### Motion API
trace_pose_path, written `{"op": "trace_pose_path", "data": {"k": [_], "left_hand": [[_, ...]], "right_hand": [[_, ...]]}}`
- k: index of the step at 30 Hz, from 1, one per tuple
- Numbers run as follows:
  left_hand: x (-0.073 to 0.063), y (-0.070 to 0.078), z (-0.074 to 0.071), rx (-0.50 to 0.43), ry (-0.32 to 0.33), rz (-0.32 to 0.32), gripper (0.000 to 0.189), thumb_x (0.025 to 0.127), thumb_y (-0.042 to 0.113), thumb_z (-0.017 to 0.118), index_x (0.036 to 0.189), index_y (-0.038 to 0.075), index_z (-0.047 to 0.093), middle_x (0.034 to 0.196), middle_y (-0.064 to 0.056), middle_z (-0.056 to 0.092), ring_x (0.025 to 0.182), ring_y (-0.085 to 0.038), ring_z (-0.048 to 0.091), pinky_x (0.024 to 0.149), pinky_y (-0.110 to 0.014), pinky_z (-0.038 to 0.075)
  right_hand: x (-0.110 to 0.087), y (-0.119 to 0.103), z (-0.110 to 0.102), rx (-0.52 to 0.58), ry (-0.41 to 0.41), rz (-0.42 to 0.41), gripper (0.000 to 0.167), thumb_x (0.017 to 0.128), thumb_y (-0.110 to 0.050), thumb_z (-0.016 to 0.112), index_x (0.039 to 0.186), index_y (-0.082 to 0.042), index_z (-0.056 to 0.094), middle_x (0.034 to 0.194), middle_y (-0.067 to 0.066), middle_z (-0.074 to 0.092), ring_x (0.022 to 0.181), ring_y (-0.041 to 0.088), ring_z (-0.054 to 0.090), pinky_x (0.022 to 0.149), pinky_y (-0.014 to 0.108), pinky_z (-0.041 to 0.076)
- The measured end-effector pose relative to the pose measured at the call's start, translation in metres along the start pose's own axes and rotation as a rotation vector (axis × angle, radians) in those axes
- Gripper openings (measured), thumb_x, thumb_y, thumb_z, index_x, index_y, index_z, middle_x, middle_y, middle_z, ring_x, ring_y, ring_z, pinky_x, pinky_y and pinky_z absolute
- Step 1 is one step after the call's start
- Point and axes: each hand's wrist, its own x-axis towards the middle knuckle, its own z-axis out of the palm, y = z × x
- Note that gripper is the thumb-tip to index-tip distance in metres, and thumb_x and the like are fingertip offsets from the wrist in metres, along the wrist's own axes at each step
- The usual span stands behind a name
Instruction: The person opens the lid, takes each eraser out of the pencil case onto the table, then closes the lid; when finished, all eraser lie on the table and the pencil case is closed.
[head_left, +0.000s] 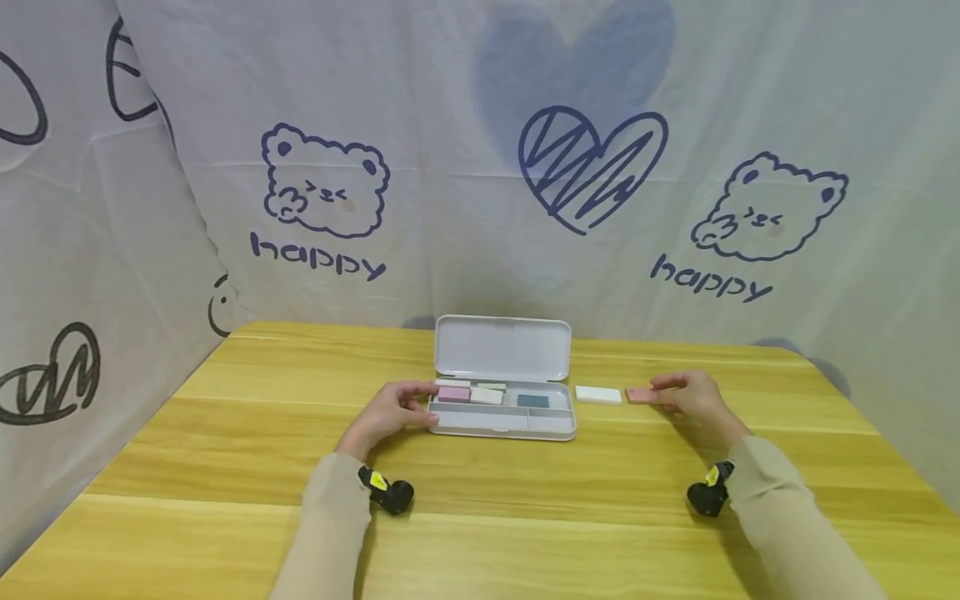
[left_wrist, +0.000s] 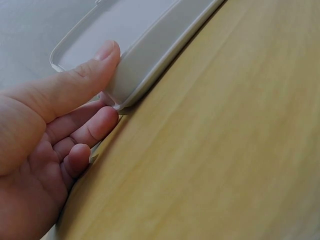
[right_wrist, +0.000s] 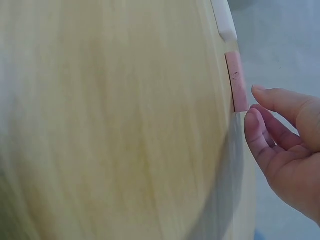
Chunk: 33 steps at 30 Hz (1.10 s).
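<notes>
An open white pencil case lies on the table in the head view, its lid raised at the back. Inside are a lilac eraser, a whitish eraser, a blue-grey block and further pale pieces. My left hand holds the case's left end, thumb at the front corner; the left wrist view shows my fingertips by its lower corner. To the right, a white eraser lies beside a pink eraser. My right hand is at the pink eraser's right end, finger and thumb apart.
The wooden table reaches back to a white cloth printed with bears and hearts. A black wrist camera sits on my left wrist, and another black camera on my right.
</notes>
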Motion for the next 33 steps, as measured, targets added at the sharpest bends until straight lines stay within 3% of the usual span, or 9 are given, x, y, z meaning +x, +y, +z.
{"op": "trace_pose_path", "data": {"k": [6, 12, 20, 26, 33], "left_hand": [[0.0, -0.001, 0.0, -0.002, -0.003, 0.006, 0.049, 0.072, 0.004, 0.072, 0.117, -0.002, 0.055, 0.076, -0.006, 0.055, 0.066, -0.014, 0.047, 0.058, -0.023, 0.038], [0.0, -0.001, 0.0, -0.012, -0.007, 0.009, 0.049, 0.072, 0.004, 0.072, 0.117, -0.003, 0.055, 0.076, -0.006, 0.056, 0.067, -0.014, 0.048, 0.058, -0.023, 0.039], [0.001, -0.003, 0.0, -0.015, -0.005, 0.006, 0.048, 0.072, 0.005, 0.073, 0.117, -0.003, 0.056, 0.081, -0.007, 0.057, 0.069, -0.015, 0.048, 0.059, -0.024, 0.039], [0.001, -0.003, 0.0, -0.016, -0.007, 0.017, 0.047, 0.072, 0.004, 0.072, 0.116, -0.003, 0.056, 0.084, -0.008, 0.058, 0.069, -0.014, 0.049, 0.058, -0.023, 0.039], [0.001, -0.002, 0.0, -0.019, -0.009, 0.025, 0.047, 0.073, 0.004, 0.072, 0.116, -0.003, 0.056, 0.088, -0.008, 0.059, 0.069, -0.014, 0.049, 0.058, -0.023, 0.039]], "right_hand": [[-0.001, -0.007, 0.001, -0.05, 0.032, 0.007, 0.035, 0.081, -0.003, 0.063, 0.109, 0.015, 0.054, 0.104, 0.028, 0.057, 0.077, 0.022, 0.055, 0.062, 0.026, 0.047], [-0.002, -0.016, 0.004, -0.038, 0.037, -0.05, 0.036, 0.079, -0.005, 0.066, 0.108, 0.015, 0.055, 0.099, 0.025, 0.06, 0.085, 0.024, 0.059, 0.071, 0.028, 0.048], [0.001, -0.028, 0.017, 0.277, -0.036, -0.026, 0.037, 0.081, 0.007, 0.059, 0.11, 0.025, 0.045, 0.083, 0.017, 0.064, 0.069, 0.018, 0.064, 0.066, 0.034, 0.05], [0.002, -0.038, 0.027, 0.163, -0.028, -0.075, 0.034, 0.08, 0.003, 0.061, 0.107, 0.021, 0.051, 0.083, 0.012, 0.065, 0.064, 0.011, 0.058, 0.061, 0.029, 0.05], [0.006, -0.049, 0.04, 0.059, -0.036, -0.065, 0.03, 0.081, -0.003, 0.063, 0.105, 0.015, 0.057, 0.083, 0.01, 0.064, 0.062, 0.012, 0.052, 0.056, 0.025, 0.046]]}}
